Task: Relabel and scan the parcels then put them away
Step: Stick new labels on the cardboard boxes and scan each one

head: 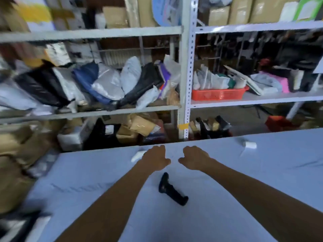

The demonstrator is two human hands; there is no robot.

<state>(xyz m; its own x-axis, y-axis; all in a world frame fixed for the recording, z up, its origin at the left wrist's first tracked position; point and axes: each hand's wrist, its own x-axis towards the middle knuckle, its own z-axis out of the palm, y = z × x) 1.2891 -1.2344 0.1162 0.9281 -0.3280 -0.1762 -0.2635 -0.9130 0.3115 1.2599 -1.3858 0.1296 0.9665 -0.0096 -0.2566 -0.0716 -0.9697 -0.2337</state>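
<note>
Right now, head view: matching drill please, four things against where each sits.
1. black handheld scanner
2. red plastic basket
3. white paper roll
4. large black poly-bag parcel

A. grey metal shelving, left bay
B. pale blue table, far right
C. table, between the forearms
D. shelving, right bay

Pairs: 1-C, 2-D, 3-B, 4-A

You can read no text here. The white labels (109,128) on the parcels (139,126) under the shelf (90,112) are blurred beyond reading, and the faint dark marking (78,187) on the table (227,198) cover is smeared too.
</note>
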